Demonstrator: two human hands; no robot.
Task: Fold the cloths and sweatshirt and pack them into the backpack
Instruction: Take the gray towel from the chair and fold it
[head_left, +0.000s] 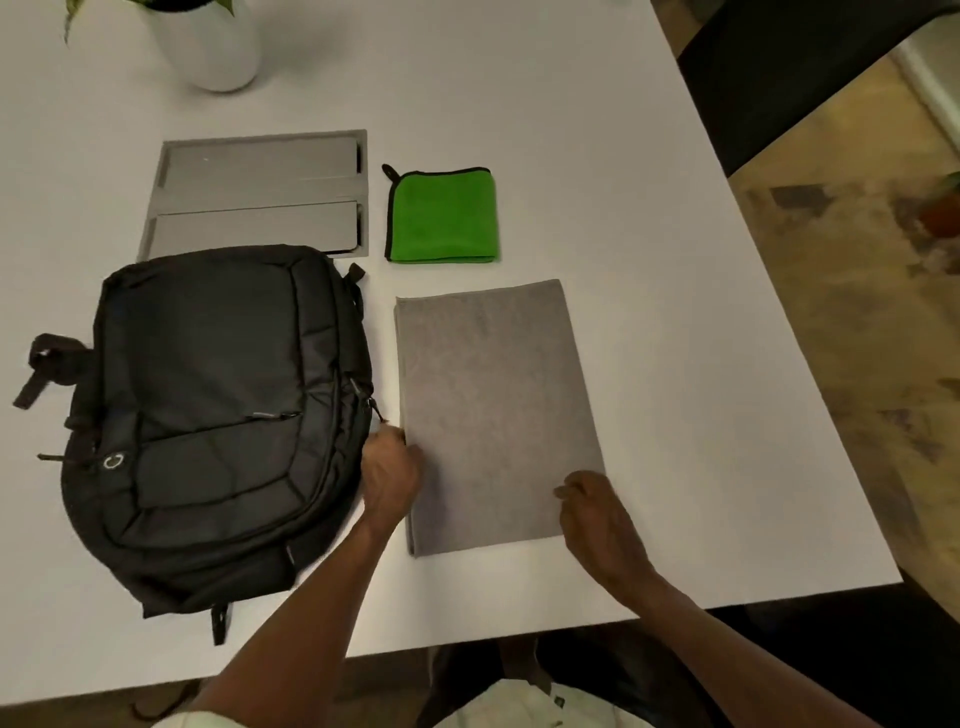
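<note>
1. Since we're reading left to right, first up is the black backpack (218, 415), lying flat on the white table (597, 156) with all its zips looking shut. Nothing's packed, as far as I can tell. A grey recessed panel (254, 192) sits just behind it, and a white plant pot (213, 47) is way off at the far edge.

2. Next, the left hand (392, 480) sits in the narrow gap between the backpack and the grey cloth (493, 410), fingers curled onto the cloth's left edge. Looks like a pinch, but I can't tell for sure whether there's fabric between the fingers.

3. That grey cloth is the thing in play. It's already folded into a long rectangle, with its long axis running away from the person and tilted slightly. The near short edge is the end both hands are at.

4. Over at the near right corner, the right hand (597, 514) has its fingertips bunched on the cloth. Again it reads as a light pinch, though I can't confirm it.

5. My guess: the next fold takes the near end up and over to the far end, halving the length. Both hands are equally close, so it's a two-hander.

6. Room-wise, the folded green cloth (441, 215) lies just past the far edge, close but not touching. There's plenty of bare table to the right, and the near table edge is close. No sweatshirt anywhere in view.
</note>
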